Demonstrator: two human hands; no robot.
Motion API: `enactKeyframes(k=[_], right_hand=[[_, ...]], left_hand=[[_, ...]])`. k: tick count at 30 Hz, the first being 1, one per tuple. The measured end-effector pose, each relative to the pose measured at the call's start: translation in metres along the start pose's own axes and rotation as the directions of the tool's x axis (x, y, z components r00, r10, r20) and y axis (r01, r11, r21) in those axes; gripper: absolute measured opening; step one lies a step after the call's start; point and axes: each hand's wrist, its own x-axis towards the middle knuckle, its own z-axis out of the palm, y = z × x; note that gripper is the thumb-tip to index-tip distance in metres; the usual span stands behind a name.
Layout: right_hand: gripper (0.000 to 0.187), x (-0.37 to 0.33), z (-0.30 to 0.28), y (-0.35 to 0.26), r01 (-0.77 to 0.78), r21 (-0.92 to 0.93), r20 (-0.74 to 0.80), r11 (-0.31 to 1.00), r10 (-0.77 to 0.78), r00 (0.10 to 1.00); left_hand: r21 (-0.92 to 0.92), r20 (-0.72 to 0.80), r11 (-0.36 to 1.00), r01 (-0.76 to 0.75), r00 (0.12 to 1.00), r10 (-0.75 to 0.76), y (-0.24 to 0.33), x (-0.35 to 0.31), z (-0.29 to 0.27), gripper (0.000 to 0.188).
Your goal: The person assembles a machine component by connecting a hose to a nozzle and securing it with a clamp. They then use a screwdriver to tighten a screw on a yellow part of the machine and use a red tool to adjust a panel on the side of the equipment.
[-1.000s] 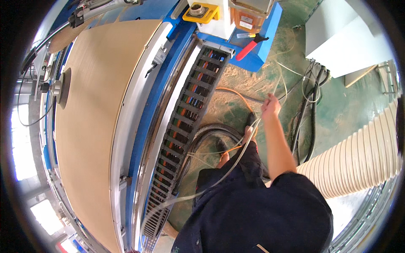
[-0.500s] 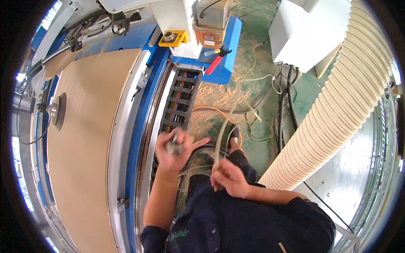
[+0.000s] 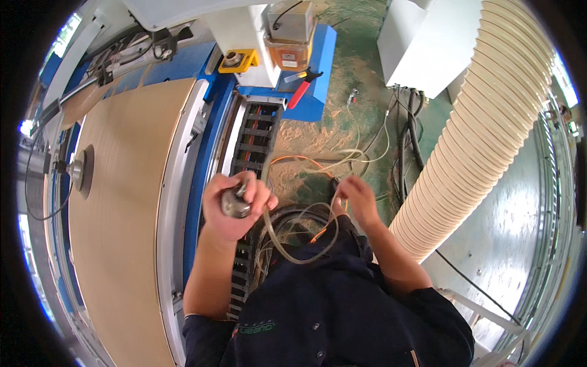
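My left hand (image 3: 235, 207) is closed around a rounded, shiny metal piece (image 3: 235, 203), whose exact kind I cannot make out. A clear flexible hose (image 3: 269, 231) runs past the fingers of that hand and hangs in a loop before my torso. The loop rises to the fingertips of my right hand (image 3: 359, 200), which are pinched together at the hose, slightly blurred. More of the same hose trails over the dusty floor beyond. A small metal fitting with a red part (image 3: 353, 96) lies on the floor ahead.
On the left stands a machine bed with a pale wooden board (image 3: 128, 202); a black cable chain (image 3: 252, 147) runs alongside. Red-handled pliers (image 3: 301, 93) lie on a blue base (image 3: 324, 70). A thick ribbed cream duct (image 3: 483, 128) passes at right. Black cables and an orange hose cross the floor.
My right hand has moved outward and away from my torso, and the hose now hangs in a wide loop. My left hand has turned, showing the metal piece. The floor fitting has slid nearer.
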Motion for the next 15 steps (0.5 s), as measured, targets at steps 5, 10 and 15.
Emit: enactKeyframes(k=[5, 10, 15], right_hand=[[0.022, 0.107, 0.012, 0.036, 0.071, -0.252, -0.281, 0.965, -0.143, 0.949], [0.033, 0.192, 0.032, 0.112, 0.002, -0.637, -0.191, 0.771, -0.161, 0.968], [0.042, 0.192, 0.084, 0.140, -0.165, -0.721, 0.155, 0.673, 0.389, 0.908]], left_hand=[[0.087, 0.054, 0.979, -0.183, 0.982, 0.179, 0.046, -0.067, 0.016, 0.042], [0.268, -0.049, 0.871, -0.412, 0.897, 0.439, 0.096, -0.165, 0.041, 0.044], [0.529, -0.034, 0.698, -0.483, 0.810, 0.586, 0.117, -0.269, 0.097, 0.038]])
